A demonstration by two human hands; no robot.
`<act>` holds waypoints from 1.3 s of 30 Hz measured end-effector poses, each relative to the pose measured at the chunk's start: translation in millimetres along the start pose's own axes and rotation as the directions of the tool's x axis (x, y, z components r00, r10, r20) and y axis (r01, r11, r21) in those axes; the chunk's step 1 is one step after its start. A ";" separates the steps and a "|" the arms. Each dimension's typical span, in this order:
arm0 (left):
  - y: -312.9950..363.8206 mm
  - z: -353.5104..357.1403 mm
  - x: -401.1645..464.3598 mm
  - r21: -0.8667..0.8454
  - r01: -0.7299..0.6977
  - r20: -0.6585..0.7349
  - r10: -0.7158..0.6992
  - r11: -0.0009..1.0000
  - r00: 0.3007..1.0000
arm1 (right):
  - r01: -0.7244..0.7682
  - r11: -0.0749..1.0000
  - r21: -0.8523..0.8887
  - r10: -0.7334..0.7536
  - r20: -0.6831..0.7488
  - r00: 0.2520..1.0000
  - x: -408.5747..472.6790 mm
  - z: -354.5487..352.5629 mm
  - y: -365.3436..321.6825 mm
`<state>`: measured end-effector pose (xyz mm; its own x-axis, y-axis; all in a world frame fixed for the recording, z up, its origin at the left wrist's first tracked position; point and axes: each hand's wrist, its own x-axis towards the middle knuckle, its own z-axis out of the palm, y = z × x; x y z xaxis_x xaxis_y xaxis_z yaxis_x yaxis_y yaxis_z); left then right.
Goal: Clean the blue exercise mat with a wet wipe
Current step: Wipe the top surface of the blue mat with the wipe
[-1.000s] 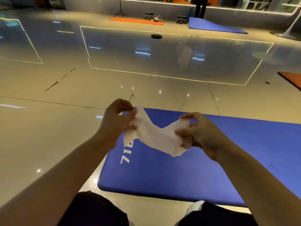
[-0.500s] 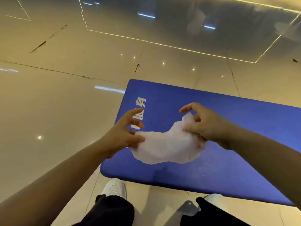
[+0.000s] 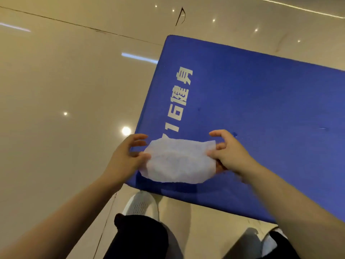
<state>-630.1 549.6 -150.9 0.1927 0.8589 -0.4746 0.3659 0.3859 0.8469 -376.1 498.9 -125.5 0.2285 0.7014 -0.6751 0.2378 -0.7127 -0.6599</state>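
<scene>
I look down at a mat point(image 3: 261, 118) lying flat on the floor point(image 3: 56, 90), filling the right and middle of my view, its near left corner closest to me. Printed lettering point(image 3: 180, 101) runs along the mat's left edge, away from me. Above that near corner a wipe point(image 3: 177, 161) is stretched between my two hands: the left hand point(image 3: 125, 157) pinches its left side, the right hand point(image 3: 229, 156) pinches its right side. Below the wipe, just before the mat's near edge, a shoe point(image 3: 140, 204) stands on the floor.
</scene>
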 end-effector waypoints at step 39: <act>-89.3 -7.8 7.3 0.568 -0.224 0.019 0.259 0.792 0.966 | 0.284 0.933 -0.223 -0.325 -0.178 0.929 13.3 162.1 12.5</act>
<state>-668.5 524.1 -228.2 0.2980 0.9230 -0.2433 0.7637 -0.0777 0.6408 -523.1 497.8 -196.2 0.3028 0.8848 -0.3541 0.4971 -0.4637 -0.7334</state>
